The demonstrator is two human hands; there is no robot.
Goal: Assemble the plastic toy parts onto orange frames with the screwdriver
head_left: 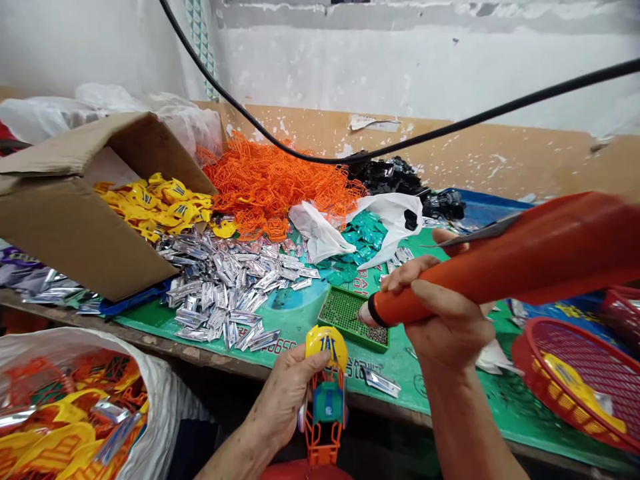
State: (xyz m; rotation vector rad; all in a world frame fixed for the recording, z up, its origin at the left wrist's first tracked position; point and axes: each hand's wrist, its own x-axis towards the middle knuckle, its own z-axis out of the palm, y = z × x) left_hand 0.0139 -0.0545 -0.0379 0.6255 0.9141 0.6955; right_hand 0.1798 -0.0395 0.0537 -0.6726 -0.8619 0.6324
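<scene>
With the clock centred on the small tray, biggest stuff first: a green sheet [500, 400] covers the bench. Cardboard box [75, 227] at 10 o'clock, tipped on its side, yellow parts [187, 217] spilling out of it. Tool [500, 260] is next: long, red-orange, body running off toward 2 o'clock, pale nose over the tray. Can't tell if the nose touches anything. White sack [170, 380] at 8 o'clock, mixed yellow, orange and silver parts inside. Heap of orange frames [280, 180] at 11, silver pieces [225, 287] between 9 and 10, some touching the yellow parts. Red basket [575, 407] between 3 and 4, yellow pieces in it.

Right hand [445, 320] is at about 2 o'clock, closed around the tool near its nose end, fingers curled over, firm-looking grip. White bag [393, 210] at 12, teal parts [367, 232] showing in its mouth; black parts [390, 180] further out, toward 1.

Left hand [287, 387] at 7, pinched closed with the thumb across the yellow top of the assembly [329, 400]. Assembly sits between 6 and 7: yellow top, teal middle, orange frame, held in front of the bench edge. Green tray [365, 342] itself: gridded floor, tiny metal bits [379, 333] in it, too small to identify.
</scene>
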